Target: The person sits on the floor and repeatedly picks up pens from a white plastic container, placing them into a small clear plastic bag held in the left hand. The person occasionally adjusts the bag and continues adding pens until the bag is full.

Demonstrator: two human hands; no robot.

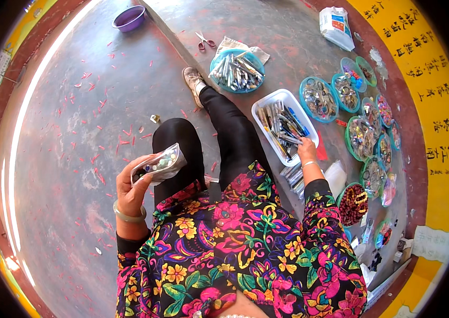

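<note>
My left hand (133, 185), with a pale bangle at the wrist, grips a clear plastic bag (168, 168) above my left knee. White, pale green and dark blue round ends show at the bag's mouth; their kind is hard to tell. To the right, my right hand (307, 151) reaches over the near edge of a white plastic basin (260, 117). Its fingers are closed on a pen among the many pens (282, 124) lying there. More slim pens in clear wrapping (293, 179) lie just below the basin.
A blue basket of pens (237, 70) stands ahead, near scissors (203, 41). Several round baskets of small goods, including one blue basket (319, 99), line the right wall. A purple basin (129, 19) sits far off. Red scraps litter the floor.
</note>
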